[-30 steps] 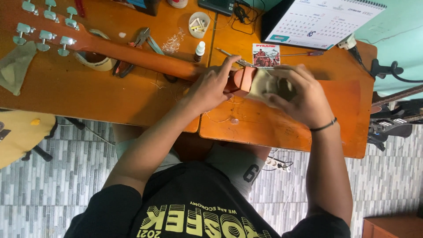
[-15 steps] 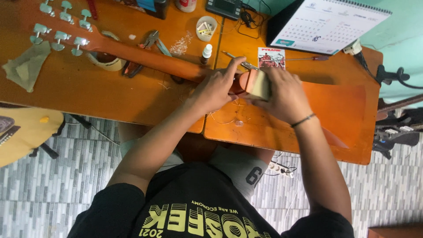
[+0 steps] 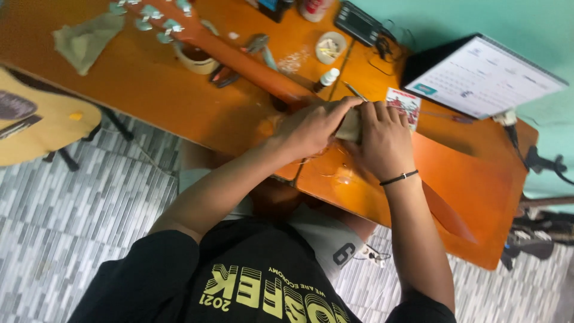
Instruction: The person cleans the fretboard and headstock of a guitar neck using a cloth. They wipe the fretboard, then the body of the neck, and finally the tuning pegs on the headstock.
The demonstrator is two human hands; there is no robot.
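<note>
A reddish-brown guitar neck [image 3: 239,57] lies slantwise across the orange table [image 3: 149,90], its headstock with silver tuners [image 3: 155,18] at the far left. My left hand [image 3: 308,128] is closed over the near end of the neck. My right hand [image 3: 382,140], with a black band on the wrist, presses a small beige pad [image 3: 350,127] against that end. The two hands touch, and the fingers hide most of the pad and the neck's end.
A tape roll [image 3: 194,57], pliers [image 3: 257,45], a small white bottle [image 3: 327,78], a round dish [image 3: 330,46] and a beige cloth [image 3: 86,39] lie about the neck. A desk calendar [image 3: 484,75] and a small card [image 3: 403,104] are at the right. A yellow guitar body [image 3: 36,119] stands left, over the tiled floor.
My right hand has slid left over the beige pad and closed up against my left hand, hiding more of the pad. The view has tilted and shifted.
</note>
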